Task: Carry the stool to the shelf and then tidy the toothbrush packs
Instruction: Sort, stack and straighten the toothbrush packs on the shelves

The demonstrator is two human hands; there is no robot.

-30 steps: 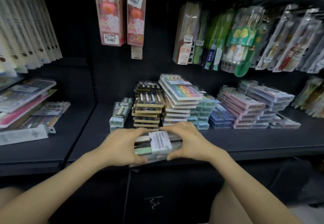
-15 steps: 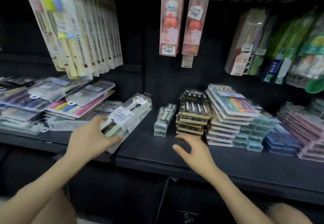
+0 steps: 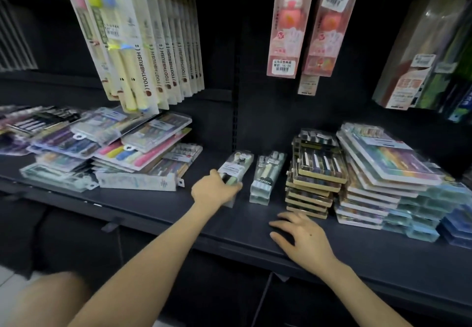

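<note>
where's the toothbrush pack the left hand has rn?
Head view, centre: the toothbrush pack lies on the dark shelf, its near end under the left hand, just left of a matching clear pack.

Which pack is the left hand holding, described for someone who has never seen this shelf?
On the dark shelf, look below the hanging pink rabbit packs. Left of the gold-edged stack lie two slim clear lots side by side. The held pack is the left one, white-labelled, with the left hand gripping its near end.
</note>
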